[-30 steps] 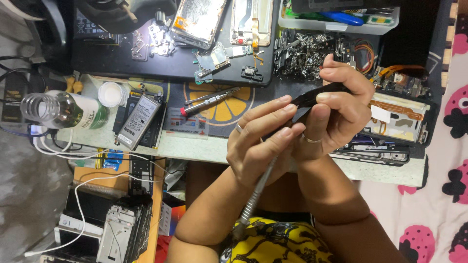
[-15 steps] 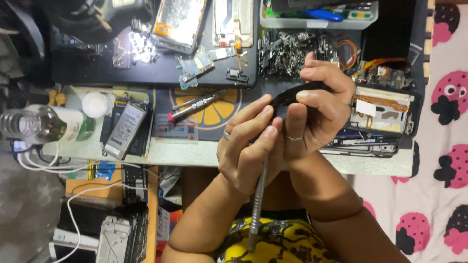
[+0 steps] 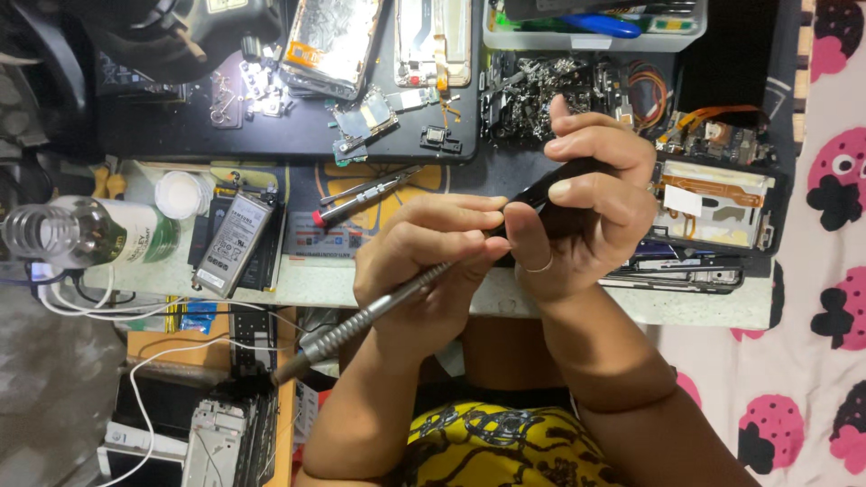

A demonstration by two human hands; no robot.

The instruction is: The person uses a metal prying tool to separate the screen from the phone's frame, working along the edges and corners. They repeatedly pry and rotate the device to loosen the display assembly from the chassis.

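My right hand [image 3: 591, 212], a ring on one finger, is closed around a black phone [image 3: 548, 189] and holds it above the desk edge. My left hand [image 3: 424, 266] pinches a slim metal screwdriver [image 3: 361, 320] near its tip. The tip end sits against the phone, hidden by my fingers. The ridged handle slants down to the left past the desk edge. The fingertips of both hands touch at the phone.
A dark mat [image 3: 180, 135] carries opened phone boards and small parts. A red-tipped tool [image 3: 361, 200], a grey battery [image 3: 233, 243] and a plastic bottle [image 3: 81, 233] lie to the left. A disassembled phone frame [image 3: 713, 203] lies to the right, a clear tray [image 3: 586, 38] behind, and white cables [image 3: 135, 361] below.
The screwdriver handle has swung from pointing straight down to slanting down-left. Both hands stay together on the phone, and the view has shifted slightly.
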